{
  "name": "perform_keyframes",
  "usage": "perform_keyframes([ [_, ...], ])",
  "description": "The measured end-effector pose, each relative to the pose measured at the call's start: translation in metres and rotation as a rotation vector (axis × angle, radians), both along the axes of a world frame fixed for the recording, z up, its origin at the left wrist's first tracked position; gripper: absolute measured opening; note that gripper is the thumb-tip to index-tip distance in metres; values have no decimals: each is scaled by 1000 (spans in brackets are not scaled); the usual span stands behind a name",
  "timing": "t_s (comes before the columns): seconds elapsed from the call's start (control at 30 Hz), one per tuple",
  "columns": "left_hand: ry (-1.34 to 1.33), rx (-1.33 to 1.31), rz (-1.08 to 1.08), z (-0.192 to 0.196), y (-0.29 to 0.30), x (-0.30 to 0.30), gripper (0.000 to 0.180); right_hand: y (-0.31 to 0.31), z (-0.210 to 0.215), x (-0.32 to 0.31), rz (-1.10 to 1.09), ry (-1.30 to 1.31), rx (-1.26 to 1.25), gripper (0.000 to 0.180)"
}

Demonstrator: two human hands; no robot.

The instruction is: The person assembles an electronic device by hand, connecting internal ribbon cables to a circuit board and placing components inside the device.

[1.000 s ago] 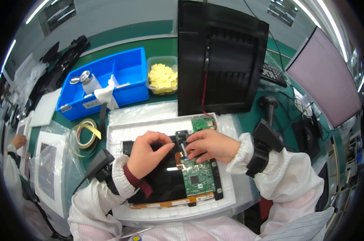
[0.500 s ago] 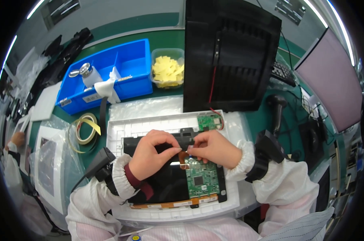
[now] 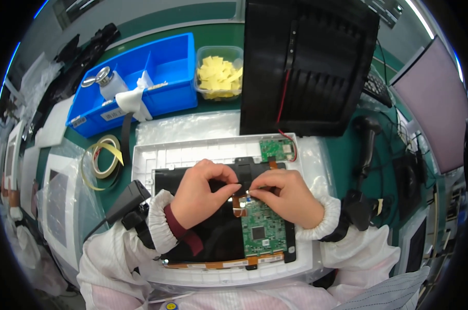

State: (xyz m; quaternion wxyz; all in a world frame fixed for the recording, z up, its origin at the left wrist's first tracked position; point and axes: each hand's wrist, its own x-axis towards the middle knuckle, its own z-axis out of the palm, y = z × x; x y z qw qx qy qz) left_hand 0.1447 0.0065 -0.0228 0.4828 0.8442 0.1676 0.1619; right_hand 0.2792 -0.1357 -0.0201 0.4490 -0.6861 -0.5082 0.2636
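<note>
A black display panel (image 3: 213, 237) lies face down in a white tray (image 3: 192, 152) in front of me. A green circuit board (image 3: 262, 230) sits on its right half, with an orange flex strip (image 3: 238, 204) at the board's top left. My left hand (image 3: 200, 194) and my right hand (image 3: 288, 196) meet over the board's top edge. Both pinch with thumb and fingertips at the flex strip and a small connector; the exact grip is hidden by the fingers. A smaller green board (image 3: 278, 149) lies at the tray's upper right, wired to a black housing (image 3: 306, 62).
A blue bin (image 3: 161, 62) with a metal-capped bottle (image 3: 107, 82) stands at the back left, a clear tub of yellow pads (image 3: 218, 72) beside it. A yellow tape roll (image 3: 102, 157) lies left of the tray. A black handheld scanner (image 3: 368, 139) stands right.
The view has shifted slightly, so the tray sits lower in frame. Both hands stay over the board's top edge, fingertips drawn closer together at the flex strip.
</note>
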Motion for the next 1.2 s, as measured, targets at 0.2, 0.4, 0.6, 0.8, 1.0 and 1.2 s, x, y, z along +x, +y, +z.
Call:
perform_keyframes([
  [0.2,4,16,-32,0,0,1,11,1,-2,1,-9,26,9,10],
  [0.4,-101,96,-86,2,4,2,9,2,-3,1,-4,26,22,10],
  [0.6,-1,-18,1,5,-1,3,9,2,-3,1,-5,-6,36,9],
  [0.8,10,-11,-3,1,0,3,9,2,-4,0,-12,-42,58,8],
  [1.0,-3,-16,-32,-2,0,4,8,3,-5,0,-11,-62,57,8],
  [1.2,-66,67,-118,-1,4,3,9,3,-3,1,-3,-50,54,7],
])
